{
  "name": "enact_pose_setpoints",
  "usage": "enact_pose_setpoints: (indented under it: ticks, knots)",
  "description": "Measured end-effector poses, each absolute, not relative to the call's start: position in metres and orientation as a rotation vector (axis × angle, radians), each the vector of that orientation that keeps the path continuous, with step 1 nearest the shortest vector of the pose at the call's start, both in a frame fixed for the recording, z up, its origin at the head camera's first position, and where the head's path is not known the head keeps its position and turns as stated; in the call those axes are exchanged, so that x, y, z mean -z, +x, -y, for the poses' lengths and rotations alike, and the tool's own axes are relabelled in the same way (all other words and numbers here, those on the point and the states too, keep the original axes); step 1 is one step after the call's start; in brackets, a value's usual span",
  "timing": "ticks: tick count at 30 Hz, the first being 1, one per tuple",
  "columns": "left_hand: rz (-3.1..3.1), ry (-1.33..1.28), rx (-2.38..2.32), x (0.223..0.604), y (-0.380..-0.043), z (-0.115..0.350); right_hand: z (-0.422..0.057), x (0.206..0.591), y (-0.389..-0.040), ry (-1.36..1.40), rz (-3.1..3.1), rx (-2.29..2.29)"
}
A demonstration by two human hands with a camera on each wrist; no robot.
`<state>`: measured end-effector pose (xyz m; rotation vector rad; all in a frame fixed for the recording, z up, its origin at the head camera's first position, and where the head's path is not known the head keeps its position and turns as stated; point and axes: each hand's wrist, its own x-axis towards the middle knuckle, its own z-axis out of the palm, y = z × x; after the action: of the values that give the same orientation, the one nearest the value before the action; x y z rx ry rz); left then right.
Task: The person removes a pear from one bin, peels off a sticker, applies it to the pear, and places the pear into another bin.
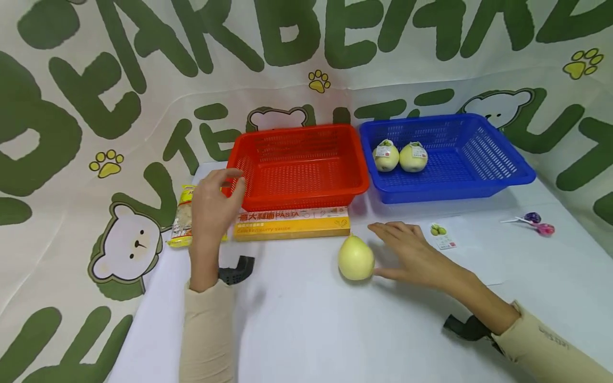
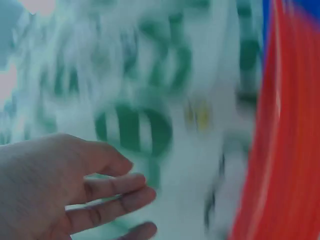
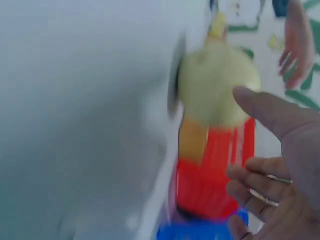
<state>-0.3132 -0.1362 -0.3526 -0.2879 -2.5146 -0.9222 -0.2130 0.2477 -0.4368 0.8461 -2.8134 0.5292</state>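
Observation:
A pale yellow pear [image 1: 356,258] stands on the white table. My right hand [image 1: 407,254] is just to its right, fingers spread and thumb tip close to its side; whether they touch I cannot tell. In the right wrist view the thumb [image 3: 270,112] overlaps the pear [image 3: 215,85], with the other fingers apart from it. My left hand [image 1: 215,205] is raised by the left end of the red basket [image 1: 292,205], fingers loosely bent around nothing. The left wrist view shows that hand [image 2: 85,185] beside the blurred red basket [image 2: 280,150].
A blue basket [image 1: 455,191] holds two labelled pears [image 1: 413,158]. In front of the red basket lies a yellow pasta box [image 1: 292,230]. A snack-like packet [image 1: 183,221] is partly behind my left hand. To the right lie a printed label [image 1: 440,236] and two lollipops [image 1: 544,229].

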Motion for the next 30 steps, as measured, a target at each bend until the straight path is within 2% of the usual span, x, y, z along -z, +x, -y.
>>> enact_pose_setpoints:
  ticks: [5, 8, 11, 15, 20, 24, 30]
  knots:
    - [2.334, -0.919, 0.986, 0.347, -0.265, 0.036, -0.299, 0.432, -0.212, 0.722, 2.734, -0.565]
    - [2.319, -1.239, 0.851, 0.367, -0.243, -0.028, -0.331, 0.435, -0.214, 0.669, 2.718, -0.531]
    - [2.419, -1.413, 0.684, 0.398, -0.230, -0.078, -0.351, 0.447, -0.216, 0.615, 2.788, -0.492]
    - [2.603, -1.485, 0.453, 0.442, -0.226, -0.118, -0.358, 0.468, -0.217, 0.629, 2.859, -0.433]
    - [2.604, -1.452, 0.222, 0.476, -0.225, -0.142, -0.364, 0.474, -0.220, 0.758, 2.737, -0.317]
    - [2.527, -1.412, 0.178, 0.482, -0.222, -0.151, -0.370, 0.464, -0.222, 0.802, 2.596, -0.259]
    - [2.578, -1.444, 0.246, 0.476, -0.222, -0.163, -0.374, 0.425, -0.219, 0.610, 2.344, -0.361]
